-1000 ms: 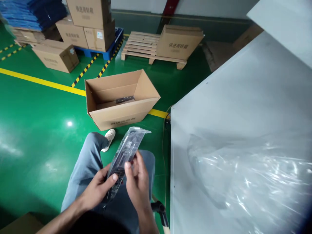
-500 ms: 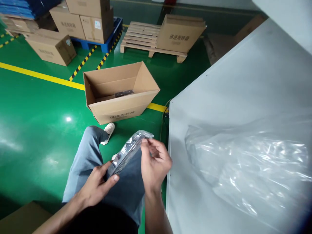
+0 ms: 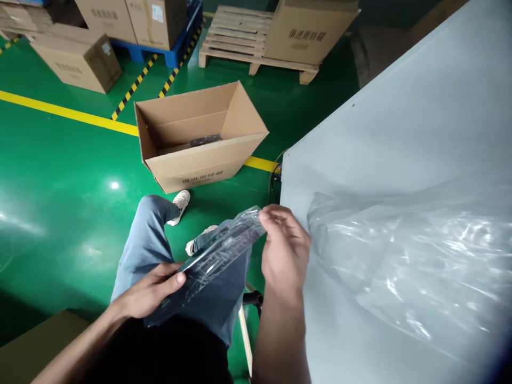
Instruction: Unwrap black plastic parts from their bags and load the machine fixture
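I hold a clear plastic bag with a long dark part inside, slanted over my lap. My left hand grips its lower end, thumb on top. My right hand pinches the bag's upper end, close to the edge of the pale grey table. An open cardboard box stands on the green floor in front of my knees, with a dark flat item lying inside it.
A heap of clear plastic film lies on the table at the right. Further back stand a wooden pallet bearing a closed carton, and stacked cartons on a blue pallet. A yellow floor line runs behind the open box.
My right hand slid up from the bag's middle to its upper end, moving right toward the table. The bag tilted flatter. The view shifted downward.
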The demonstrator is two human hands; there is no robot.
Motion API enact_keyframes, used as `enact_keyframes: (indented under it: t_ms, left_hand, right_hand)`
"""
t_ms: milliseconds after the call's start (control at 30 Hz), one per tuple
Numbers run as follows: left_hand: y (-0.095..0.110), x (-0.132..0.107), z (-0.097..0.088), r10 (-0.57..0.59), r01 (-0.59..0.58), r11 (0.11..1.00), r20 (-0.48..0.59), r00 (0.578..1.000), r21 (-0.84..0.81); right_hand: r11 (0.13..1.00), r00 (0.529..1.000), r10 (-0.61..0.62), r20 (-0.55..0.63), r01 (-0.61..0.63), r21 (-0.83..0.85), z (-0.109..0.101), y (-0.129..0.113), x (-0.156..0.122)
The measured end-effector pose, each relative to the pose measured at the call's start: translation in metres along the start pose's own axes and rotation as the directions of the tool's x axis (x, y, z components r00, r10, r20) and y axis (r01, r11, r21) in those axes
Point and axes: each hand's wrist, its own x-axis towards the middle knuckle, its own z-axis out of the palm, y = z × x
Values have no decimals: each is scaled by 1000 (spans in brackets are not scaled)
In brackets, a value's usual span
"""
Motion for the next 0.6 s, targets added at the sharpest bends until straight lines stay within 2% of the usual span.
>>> enact_keyframes:
  t_ms: [67, 133, 200, 233, 300, 367, 433, 467, 533, 600]
  left_hand:
    - [3, -4, -6, -54, 54, 998, 53, 997, -9]
    - [6, -6, -10, -111, 113, 993, 76, 991, -18]
    - [6, -8, -12, -183, 184, 983, 52, 982, -17]
    - [5, -8, -13, -222, 222, 975, 29, 975, -29]
    - [3, -7, -10, -277, 276, 957, -1, 961, -92]
    - [2, -1, -4, -284, 274, 934, -13, 959, -229]
    - [5, 8, 4, -255, 205, 889, -69, 965, -410]
    - [7, 14, 9, -235, 148, 858, -120, 965, -492]
    - [14, 26, 16, -202, 1, 807, -274, 940, -590]
    - [23, 35, 22, -160, -140, 791, -421, 893, -596]
  right_hand:
    - [980, 983, 184, 5, -184, 79, -3, -2, 2]
    - [924, 933, 356, 44, -359, 133, -4, -2, 4]
    - [859, 880, 466, 94, -475, 191, -3, 0, 5]
    - [844, 871, 480, 103, -491, 214, -2, 2, 5]
    - [874, 901, 430, 49, -429, 227, 1, 9, 4]
    - [948, 952, 293, -89, -276, 159, 4, 17, -2]
    - [993, 970, 120, -213, -120, 10, 6, 24, -14]
    - [995, 975, 48, -215, -65, -72, 6, 27, -23]
    - [978, 996, -53, -75, 36, -206, 6, 28, -45]
    - [950, 976, -117, 186, 164, -264, 6, 26, -69]
